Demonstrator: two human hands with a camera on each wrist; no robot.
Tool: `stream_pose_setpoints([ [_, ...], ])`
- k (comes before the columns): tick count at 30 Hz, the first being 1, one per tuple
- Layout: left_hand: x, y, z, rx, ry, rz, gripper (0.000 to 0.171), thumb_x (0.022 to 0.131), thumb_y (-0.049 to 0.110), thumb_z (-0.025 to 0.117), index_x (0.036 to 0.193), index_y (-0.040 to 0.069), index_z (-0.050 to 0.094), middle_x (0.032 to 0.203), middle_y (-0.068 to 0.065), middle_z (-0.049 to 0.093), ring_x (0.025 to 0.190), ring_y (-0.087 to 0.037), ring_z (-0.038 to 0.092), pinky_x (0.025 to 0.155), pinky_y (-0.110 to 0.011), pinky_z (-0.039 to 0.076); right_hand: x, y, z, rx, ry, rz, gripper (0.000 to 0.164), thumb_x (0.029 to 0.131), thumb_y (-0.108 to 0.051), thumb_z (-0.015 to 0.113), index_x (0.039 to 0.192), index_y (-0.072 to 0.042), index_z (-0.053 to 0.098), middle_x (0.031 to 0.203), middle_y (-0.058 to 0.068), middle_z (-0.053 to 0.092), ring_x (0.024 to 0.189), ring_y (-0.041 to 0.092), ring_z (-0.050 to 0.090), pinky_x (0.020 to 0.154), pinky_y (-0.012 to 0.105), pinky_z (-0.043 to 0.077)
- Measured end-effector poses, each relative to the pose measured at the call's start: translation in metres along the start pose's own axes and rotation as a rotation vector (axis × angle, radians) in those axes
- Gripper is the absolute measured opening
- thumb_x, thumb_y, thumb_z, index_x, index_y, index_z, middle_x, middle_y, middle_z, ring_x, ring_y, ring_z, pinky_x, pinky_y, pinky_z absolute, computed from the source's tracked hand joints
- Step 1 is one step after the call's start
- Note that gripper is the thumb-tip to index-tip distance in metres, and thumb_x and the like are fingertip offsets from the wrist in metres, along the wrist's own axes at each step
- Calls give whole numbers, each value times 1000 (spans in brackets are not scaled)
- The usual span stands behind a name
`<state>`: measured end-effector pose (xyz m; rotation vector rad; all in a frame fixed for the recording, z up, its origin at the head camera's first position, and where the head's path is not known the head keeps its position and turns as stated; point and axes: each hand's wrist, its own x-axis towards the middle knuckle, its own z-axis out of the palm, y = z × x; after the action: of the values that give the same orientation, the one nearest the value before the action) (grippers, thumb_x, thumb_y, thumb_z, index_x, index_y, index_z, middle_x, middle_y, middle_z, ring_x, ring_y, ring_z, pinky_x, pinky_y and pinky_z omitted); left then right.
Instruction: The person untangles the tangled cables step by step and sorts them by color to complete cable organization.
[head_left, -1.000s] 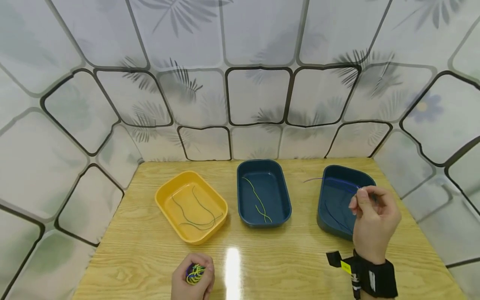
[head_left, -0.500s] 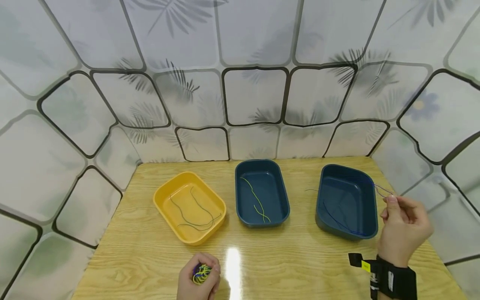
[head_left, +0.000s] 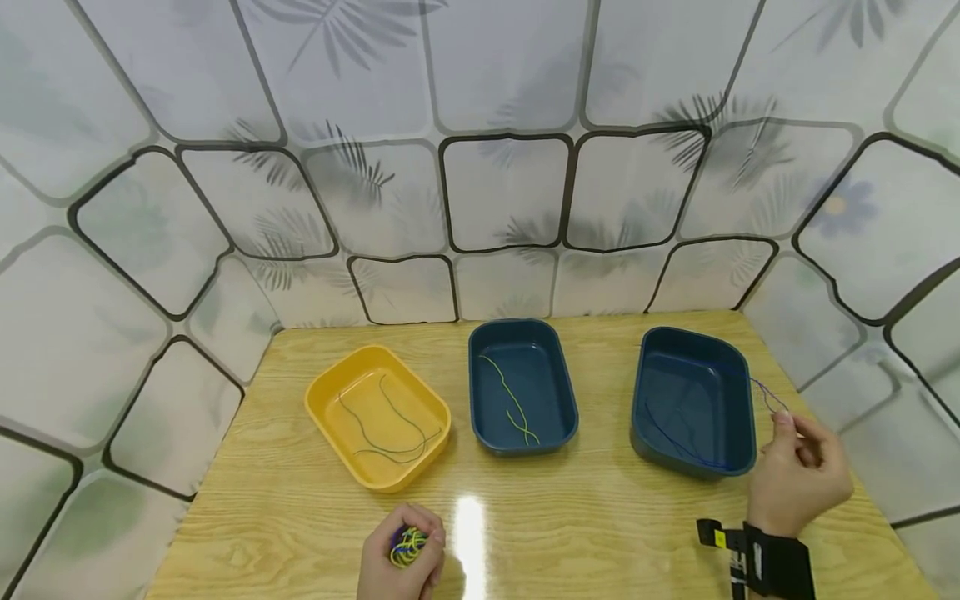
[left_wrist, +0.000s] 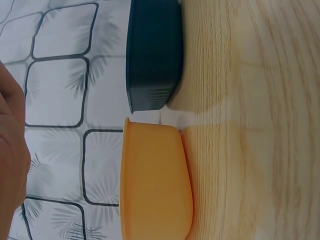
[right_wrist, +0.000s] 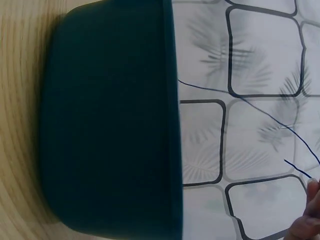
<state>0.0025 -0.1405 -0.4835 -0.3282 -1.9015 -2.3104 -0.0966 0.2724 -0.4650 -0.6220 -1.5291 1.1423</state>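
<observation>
The desk (head_left: 300, 533) has a top of light yellow colour which looks like wood, and its grain lines go mostly from side to side. Near the front middle, a bright patch of reflected light (head_left: 470, 542) lies on the surface. Three open trays stand upright on the desk, towards its far edge. At the left is the yellow tray (head_left: 367, 385), which is turned at an angle. Just beside it, but not touching, is the middle blue tray (head_left: 543, 383). The right blue tray (head_left: 699, 408) stands farther apart, near the right side edge.
</observation>
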Motion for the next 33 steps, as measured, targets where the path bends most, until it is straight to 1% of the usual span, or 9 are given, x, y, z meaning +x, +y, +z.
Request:
stream_pose_setpoints([
  [4,1,1,0,-8,-3,-17,18,89,-18,60,87,-3,51,83,-20,59,49,-7,55,27,-25,41,-1,-9,-1,14,61,-9,18,92,-8,73,98,10,72,83,-1,74,50,-6,51,54,8,43],
  [10,0,2,0,5,-13,-39,17,89,-19,59,87,-5,51,83,-18,59,50,-6,56,28,-26,42,-3,-7,-3,14,-2,-30,19,93,-3,71,95,15,69,80,-8,71,51,-5,51,54,9,43],
  [13,1,1,2,8,-4,-20,18,88,-19,60,87,-4,52,82,-19,59,49,-7,55,27,-26,41,-3,2,-3,-14,-29,-30,19,92,-3,73,94,16,69,79,-12,69,52,-5,51,53,8,41],
  [15,1,0,2,12,-1,-14,18,88,-19,60,87,-3,52,82,-18,59,49,-8,55,27,-25,41,-3,13,-3,-48,-77,-34,19,91,-5,74,95,14,71,79,-15,68,53,-4,50,52,9,39],
  [18,1,-1,1,7,-11,-8,18,88,-20,59,87,-3,52,83,-19,59,49,-8,55,27,-25,41,-4,33,-2,-139,-204,-59,16,90,-7,77,96,8,74,79,-12,65,56,-1,48,52,10,36],
  [22,0,-1,1,16,-18,-20,18,89,-19,60,87,-3,52,83,-16,60,50,-7,56,28,-25,42,-7,44,-3,-314,-386,-176,11,87,-5,79,92,4,76,80,8,64,62,4,43,58,18,33],
  [26,0,-2,2,33,-6,-18,18,88,-17,62,87,-2,53,83,-13,61,49,-9,55,28,-26,41,-10,44,-5,-433,-517,-275,6,86,2,77,89,8,76,84,21,59,69,24,50,65,37,37],
  [30,-1,0,4,61,19,-59,18,88,-15,64,86,-1,54,83,-13,61,49,-10,55,29,-25,42,-10,40,-8,-485,-600,-253,8,88,8,69,94,11,74,88,24,56,78,43,53,73,55,40],
  [33,-1,2,5,80,35,-100,17,89,-12,66,86,0,54,84,-15,61,49,-10,55,30,-24,43,-12,31,-10,-492,-607,-256,11,89,8,66,97,11,73,90,24,56,78,41,53,74,54,40],
])
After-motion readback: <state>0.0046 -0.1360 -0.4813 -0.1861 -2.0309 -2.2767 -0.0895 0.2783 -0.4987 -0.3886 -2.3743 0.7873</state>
